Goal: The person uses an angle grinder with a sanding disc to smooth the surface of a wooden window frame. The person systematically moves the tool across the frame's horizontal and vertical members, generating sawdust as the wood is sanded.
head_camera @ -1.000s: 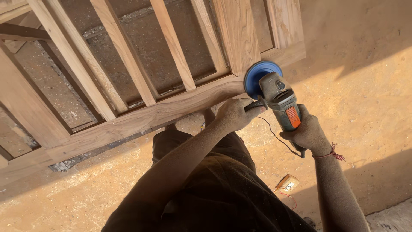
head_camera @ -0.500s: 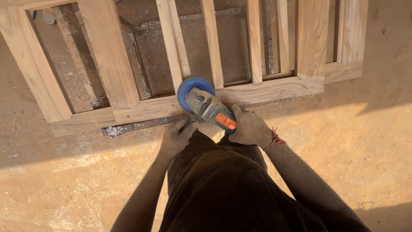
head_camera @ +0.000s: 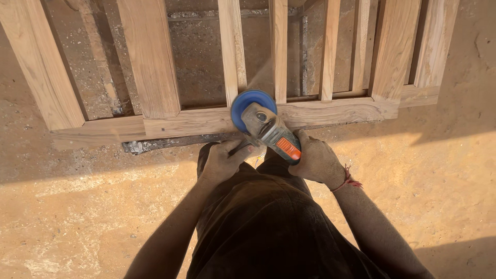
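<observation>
The left hand [head_camera: 221, 161] has its fingers wrapped shut around the dark side handle [head_camera: 242, 146] of an angle grinder [head_camera: 268, 130], and to the right of them the right hand [head_camera: 316, 161] is closed over the rear of the grey and orange body. The blue sanding disc [head_camera: 247, 103] sits just beyond both sets of fingers, flat on the lower rail of a slatted wooden frame [head_camera: 341, 111] lying on the dusty floor [head_camera: 439, 170]. The tool looks rigid, fairly heavy and likely to pull sideways, so this two-point hold on handle and body seems the safe one, clear of the disc.
</observation>
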